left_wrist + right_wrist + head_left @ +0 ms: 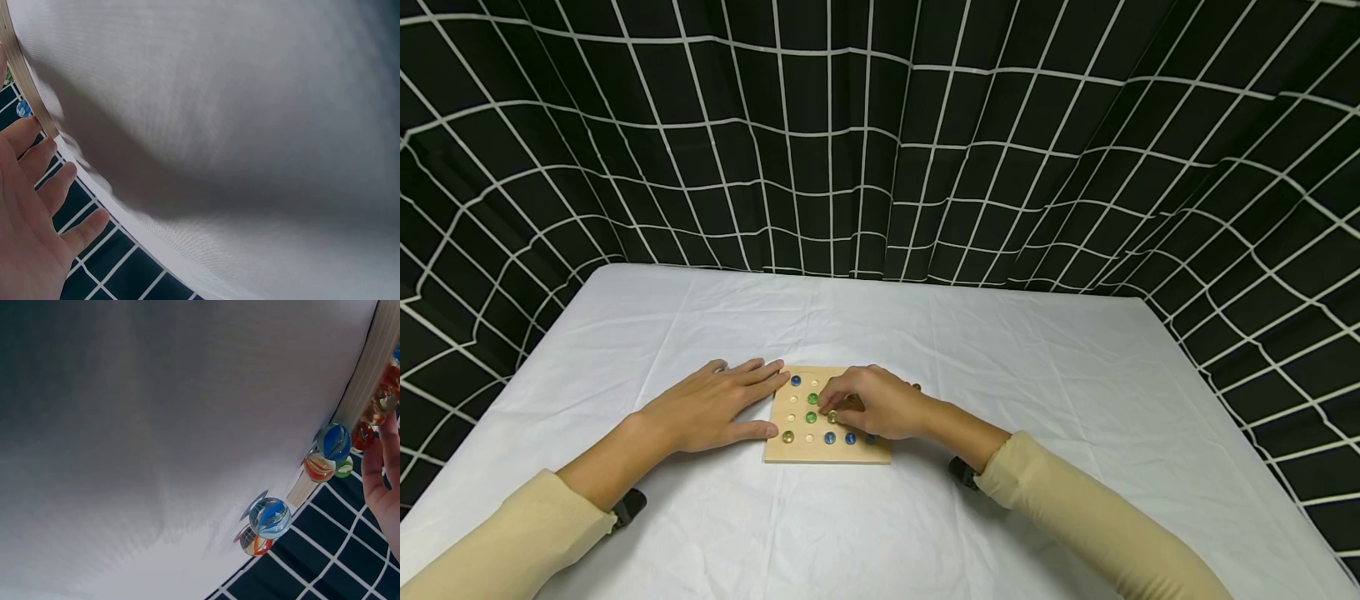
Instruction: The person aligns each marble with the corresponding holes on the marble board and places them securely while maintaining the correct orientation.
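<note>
A square wooden board (827,456) with rows of shallow hollows lies on the white cloth. Glass marbles sit in several hollows: a blue marble (796,380) at the far left corner, a green marble (812,399) in the middle, a yellowish marble (787,437) at the near left, and blue marbles along the near row. My right hand (880,404) reaches over the board, thumb and forefinger pinching a clear yellowish marble (832,417). It covers the board's right part, where the right wrist view shows red marbles (364,435). My left hand (715,408) rests spread, fingertips at the board's left edge.
Beside the board's right side, loose marbles lie on the cloth, among them a blue marble (270,517) and an orange one (255,542). A black curtain (865,142) with white grid lines hangs behind the table.
</note>
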`<state>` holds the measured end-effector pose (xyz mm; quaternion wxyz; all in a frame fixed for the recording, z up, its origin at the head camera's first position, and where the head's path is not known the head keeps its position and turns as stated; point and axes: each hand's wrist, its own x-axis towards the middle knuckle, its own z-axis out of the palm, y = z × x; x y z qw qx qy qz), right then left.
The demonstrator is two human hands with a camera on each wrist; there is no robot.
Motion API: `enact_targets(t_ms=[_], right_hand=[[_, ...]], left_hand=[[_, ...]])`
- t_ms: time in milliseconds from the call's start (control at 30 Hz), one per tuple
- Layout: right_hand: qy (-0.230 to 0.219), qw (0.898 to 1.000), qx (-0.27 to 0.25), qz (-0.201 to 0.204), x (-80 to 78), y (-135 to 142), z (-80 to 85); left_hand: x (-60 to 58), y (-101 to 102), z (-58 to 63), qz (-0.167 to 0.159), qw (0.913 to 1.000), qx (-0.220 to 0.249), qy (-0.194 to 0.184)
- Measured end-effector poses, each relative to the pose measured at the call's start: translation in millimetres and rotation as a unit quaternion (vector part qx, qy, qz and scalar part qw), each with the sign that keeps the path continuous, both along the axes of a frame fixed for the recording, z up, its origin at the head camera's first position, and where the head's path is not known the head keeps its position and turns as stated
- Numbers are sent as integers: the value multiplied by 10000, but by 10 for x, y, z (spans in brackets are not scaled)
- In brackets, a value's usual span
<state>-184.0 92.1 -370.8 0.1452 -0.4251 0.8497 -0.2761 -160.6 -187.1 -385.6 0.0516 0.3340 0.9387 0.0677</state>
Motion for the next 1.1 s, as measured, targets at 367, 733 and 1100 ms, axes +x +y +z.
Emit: enact_targets(t_ms=[367, 733, 1100], right_hand=[[-226, 9965, -653, -475, -99, 220, 80], [37, 9905, -538, -1262, -254, 646, 63], [-205, 9882, -272, -1490, -308, 902, -3]], left_hand=[[0, 2, 4, 1, 10000, 21, 49], [16, 0, -2, -19, 10000, 48, 54], [16, 2, -2, 2, 10000, 86, 44]])
